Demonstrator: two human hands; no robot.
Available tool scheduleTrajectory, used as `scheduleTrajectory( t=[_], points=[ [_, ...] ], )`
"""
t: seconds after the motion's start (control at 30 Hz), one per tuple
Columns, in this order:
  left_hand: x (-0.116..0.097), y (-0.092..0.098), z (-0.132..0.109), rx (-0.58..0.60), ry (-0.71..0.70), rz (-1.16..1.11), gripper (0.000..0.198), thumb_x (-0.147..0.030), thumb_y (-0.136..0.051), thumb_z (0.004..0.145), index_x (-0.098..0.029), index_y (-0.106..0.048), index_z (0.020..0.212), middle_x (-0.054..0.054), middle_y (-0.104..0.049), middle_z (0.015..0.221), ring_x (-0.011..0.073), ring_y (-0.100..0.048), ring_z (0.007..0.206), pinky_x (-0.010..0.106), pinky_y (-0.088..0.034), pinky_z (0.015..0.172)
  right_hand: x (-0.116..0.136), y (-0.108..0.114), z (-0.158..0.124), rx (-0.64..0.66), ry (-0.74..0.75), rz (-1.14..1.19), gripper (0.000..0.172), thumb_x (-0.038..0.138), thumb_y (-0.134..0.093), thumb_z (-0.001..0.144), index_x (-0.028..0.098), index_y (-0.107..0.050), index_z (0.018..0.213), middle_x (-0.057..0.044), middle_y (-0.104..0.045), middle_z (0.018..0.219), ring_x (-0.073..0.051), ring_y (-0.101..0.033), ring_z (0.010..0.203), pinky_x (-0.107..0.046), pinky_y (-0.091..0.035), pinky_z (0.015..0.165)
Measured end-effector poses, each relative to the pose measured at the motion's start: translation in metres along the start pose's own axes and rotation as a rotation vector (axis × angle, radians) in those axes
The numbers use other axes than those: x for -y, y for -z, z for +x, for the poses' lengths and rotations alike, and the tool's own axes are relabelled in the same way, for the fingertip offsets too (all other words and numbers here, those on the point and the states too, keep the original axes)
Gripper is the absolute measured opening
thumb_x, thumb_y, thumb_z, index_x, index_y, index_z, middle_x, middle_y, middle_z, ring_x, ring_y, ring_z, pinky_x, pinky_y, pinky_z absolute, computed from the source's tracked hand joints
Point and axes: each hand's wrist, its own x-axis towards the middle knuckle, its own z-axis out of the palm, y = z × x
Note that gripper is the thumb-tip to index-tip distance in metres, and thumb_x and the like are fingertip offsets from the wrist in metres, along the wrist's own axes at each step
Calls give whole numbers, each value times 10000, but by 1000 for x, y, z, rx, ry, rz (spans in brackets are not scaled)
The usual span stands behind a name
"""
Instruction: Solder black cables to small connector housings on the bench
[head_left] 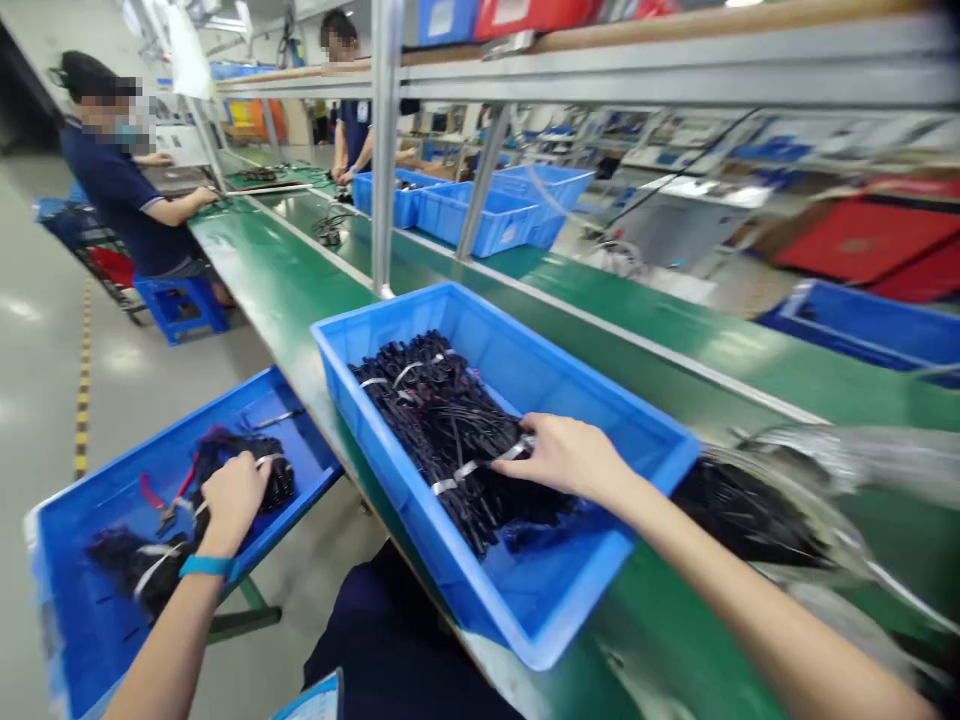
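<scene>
Right hand (570, 455) lies with fingers curled onto a tied cable bundle (450, 430), fingertips at its white tie (480, 466); the thumb is hidden. That bundle rests with others in the blue bin (577, 375) on the green conveyor table (300, 290). Left hand (231, 495) is closed over a second bundle (279, 482) in the lower blue tray (90, 500), beside red-handled pliers (154, 495). Both hands seem mid-grasp; lifting either bundle would call for a firm hold near the tie so the cables stay together.
</scene>
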Motion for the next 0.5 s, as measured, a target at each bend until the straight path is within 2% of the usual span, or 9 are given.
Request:
scheduleTrajectory(
  t=[0.1,0.17,0.2,0.27,0.33,0.37,0.43,0.5],
  points=[
    [-29,31,-10,-240,-151,-218,423,-545,-484,918,-183,-646,772,84,-664,746,261,-638,724,332,-423,661,9,26,-3,-79,-90,42,426,572,-742,729,194,-688,921,-73,-744,834,-303,-723,786,-380,-526,642],
    [-56,58,-30,-389,-355,-510,373,-531,-560,913,-205,-639,747,8,-602,647,180,-571,627,294,-420,645,17,47,-7,-190,-128,63,461,562,-752,728,184,-691,985,-80,-753,904,-301,-722,816,-381,-534,693],
    [-72,74,-42,-418,-475,-631,360,-515,-594,907,-210,-631,720,-6,-589,633,162,-549,608,288,-423,638,23,59,-9,-257,-128,74,480,569,-757,724,184,-689,1002,-82,-752,928,-300,-719,828,-381,-535,710],
    [-105,102,-66,-334,-690,-813,320,-479,-623,913,-221,-659,727,-4,-640,699,158,-586,648,284,-458,658,41,81,-12,-401,-88,114,513,593,-765,719,191,-681,1025,-83,-746,963,-294,-711,852,-377,-535,737],
    [-137,122,-84,-108,-820,-971,286,-518,-652,898,-248,-722,963,23,-711,888,180,-651,753,296,-517,715,65,98,-15,-523,4,192,536,617,-766,729,198,-672,1050,-82,-736,989,-278,-702,876,-365,-538,757],
    [-151,127,-90,2,-855,-1067,399,-579,-674,868,-256,-706,1100,46,-720,1001,203,-674,830,317,-545,767,79,104,-15,-557,69,240,544,631,-757,744,203,-668,1068,-79,-730,1000,-268,-697,886,-357,-541,761],
    [-168,127,-97,118,-837,-1263,641,-707,-700,779,-246,-658,1223,86,-701,1143,257,-682,973,376,-567,878,107,110,-16,-571,219,347,532,661,-709,801,215,-669,1088,-68,-718,995,-249,-688,886,-341,-545,749],
    [-168,116,-98,94,-720,-1405,699,-788,-686,720,-227,-682,1137,93,-705,1125,296,-668,1048,416,-556,948,130,110,-17,-519,373,456,474,662,-627,883,230,-687,1070,-57,-710,967,-233,-685,873,-327,-546,728]
  ],
)
